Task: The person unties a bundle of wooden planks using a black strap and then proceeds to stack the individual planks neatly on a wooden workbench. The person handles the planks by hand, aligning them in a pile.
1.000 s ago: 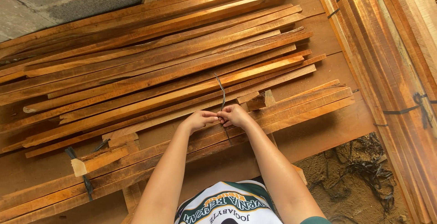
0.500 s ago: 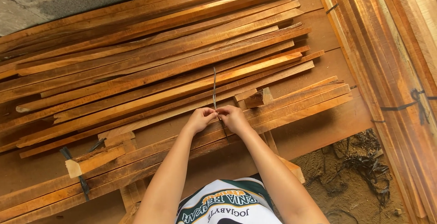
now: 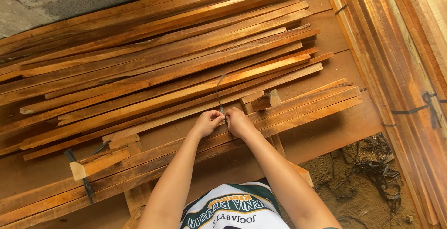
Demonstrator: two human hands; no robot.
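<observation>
1. Nearest me, my two forearms reach forward over the bench (image 3: 326,138), a broad brown board surface.
2. My left hand (image 3: 208,123) and right hand (image 3: 238,122) meet almost touching. Both are closed, pinching a thin dark strap (image 3: 219,94) between the fingertips.
3. The strap sits right at the hands, equally near to each. Its free end rises away from me and leans slightly left. Its long axis runs crosswise to the wood.
4. Under the hands lies a bundle of slats (image 3: 298,108), its long axis running from lower left to upper right. A similar dark tie (image 3: 84,182) already wraps its left part, next to a short pale block (image 3: 95,164).
5. Just beyond the hands a small wood offcut (image 3: 263,101) rests on the slats.
6. Farther off, a loose stack of long reddish strips (image 3: 163,57) lies on the same slant.
7. At far right, tied bundles of planks (image 3: 400,70) stand lengthwise; no containers show.
</observation>
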